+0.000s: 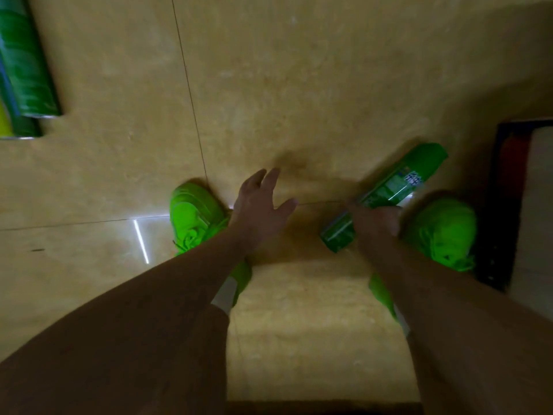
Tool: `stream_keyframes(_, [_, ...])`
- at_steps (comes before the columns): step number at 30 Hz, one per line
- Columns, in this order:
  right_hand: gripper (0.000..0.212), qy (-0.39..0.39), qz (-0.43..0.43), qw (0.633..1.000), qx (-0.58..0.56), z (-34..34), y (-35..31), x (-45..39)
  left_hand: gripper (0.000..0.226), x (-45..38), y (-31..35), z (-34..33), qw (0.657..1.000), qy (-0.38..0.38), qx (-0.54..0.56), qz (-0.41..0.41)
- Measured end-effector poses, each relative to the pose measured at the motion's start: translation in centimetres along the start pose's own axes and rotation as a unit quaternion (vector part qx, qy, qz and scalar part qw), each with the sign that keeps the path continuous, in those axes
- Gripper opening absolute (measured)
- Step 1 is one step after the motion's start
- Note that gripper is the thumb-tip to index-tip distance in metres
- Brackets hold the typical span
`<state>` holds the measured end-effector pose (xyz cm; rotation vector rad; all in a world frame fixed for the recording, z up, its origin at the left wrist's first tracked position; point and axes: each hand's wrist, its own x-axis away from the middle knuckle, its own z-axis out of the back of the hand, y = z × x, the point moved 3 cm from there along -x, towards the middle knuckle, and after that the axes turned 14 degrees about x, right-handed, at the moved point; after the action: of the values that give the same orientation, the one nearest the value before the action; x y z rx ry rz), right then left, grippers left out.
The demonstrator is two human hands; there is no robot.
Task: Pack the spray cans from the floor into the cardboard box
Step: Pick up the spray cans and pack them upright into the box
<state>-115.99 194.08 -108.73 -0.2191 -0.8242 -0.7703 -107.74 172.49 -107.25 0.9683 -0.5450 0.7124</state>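
My right hand (pixel 377 220) grips a green spray can (pixel 389 193) around its lower half; the can slants up to the right with its green cap end farthest from me. My left hand (pixel 261 199) hangs over the floor between my feet, fingers spread and holding nothing. Two more green spray cans (pixel 27 64) lie side by side on the floor at the far left, partly cut off by the frame's edge. No cardboard box is plainly in view.
I look straight down at a glossy beige tiled floor (pixel 269 85). My bright green shoes (pixel 194 217) stand on either side of my hands. A dark-framed flat object (pixel 505 205) lies at the right edge beside my right shoe.
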Motion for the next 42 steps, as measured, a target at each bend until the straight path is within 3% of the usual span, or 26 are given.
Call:
stream_keyframes(5, [0.100,0.018,-0.023,0.999,-0.024,-1.6,0.1,-0.6,0.081,-1.5,-2.5,0.2,1.000,0.005,0.019,-0.002])
stream_keyframes(8, [0.092,0.022,-0.014,1.000,-0.012,-1.8,-0.4,-0.2,0.079,-2.3,-3.4,0.8,1.000,0.015,0.022,-0.005])
stream_keyframes(15, [0.062,0.019,0.145,0.984,0.098,-2.7,-4.8,4.8,0.078,-2.7,-3.7,4.2,0.995,0.067,0.071,0.032])
stream_keyframes(23, [0.069,0.000,0.317,0.937,0.146,-7.4,-14.5,13.3,0.082,-2.1,-7.5,14.3,0.955,0.240,0.122,0.127])
stream_keyframes(29, [0.073,-0.002,0.362,0.924,0.120,-13.5,-20.1,18.6,0.096,-4.3,-14.5,26.2,0.908,0.376,0.090,0.163])
stream_keyframes(33, [0.071,0.003,0.385,0.916,0.114,-16.9,-22.4,20.9,0.105,-7.4,-18.1,32.9,0.912,0.366,0.050,0.178])
stream_keyframes(37, [0.074,0.005,0.421,0.898,0.126,-19.0,-24.5,22.1,0.112,-10.2,-19.7,35.7,0.912,0.344,0.089,0.202])
stream_keyframes(42, [0.074,-0.008,0.449,0.884,0.129,-20.5,-26.9,22.7,0.104,-12.5,-19.8,38.0,0.907,0.335,0.035,0.253])
